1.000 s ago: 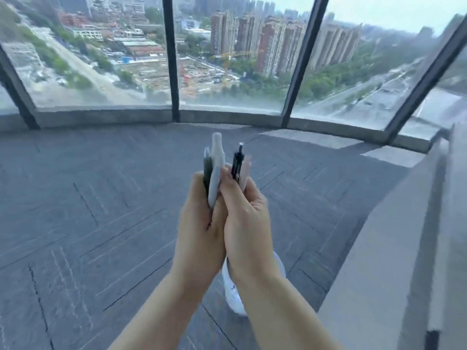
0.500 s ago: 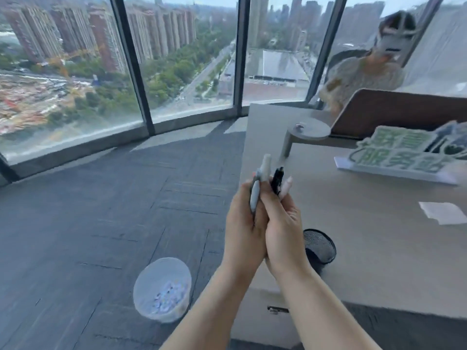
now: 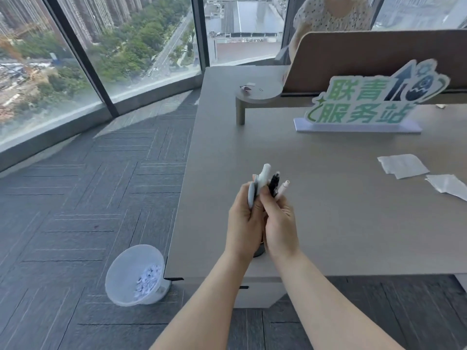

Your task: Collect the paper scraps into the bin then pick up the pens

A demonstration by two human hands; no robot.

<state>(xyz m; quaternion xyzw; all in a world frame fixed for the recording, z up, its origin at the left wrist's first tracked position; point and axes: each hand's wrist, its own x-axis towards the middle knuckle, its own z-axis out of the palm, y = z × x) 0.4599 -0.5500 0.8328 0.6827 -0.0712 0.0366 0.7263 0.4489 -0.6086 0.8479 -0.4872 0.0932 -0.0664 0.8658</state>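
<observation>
Above the bench [image 3: 341, 223], beside a sign [image 3: 364, 102] reading "联青服务站", left hand [image 3: 243, 223] and right hand [image 3: 280, 226] each close their grip round a bundle of pens [image 3: 267, 183].

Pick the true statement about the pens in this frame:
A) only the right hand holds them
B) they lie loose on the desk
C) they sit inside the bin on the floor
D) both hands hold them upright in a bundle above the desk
D: the pens stand tips-up in a bundle, with the left hand and right hand both curled round them over the desk; the bin on the floor holds only scraps.
</observation>
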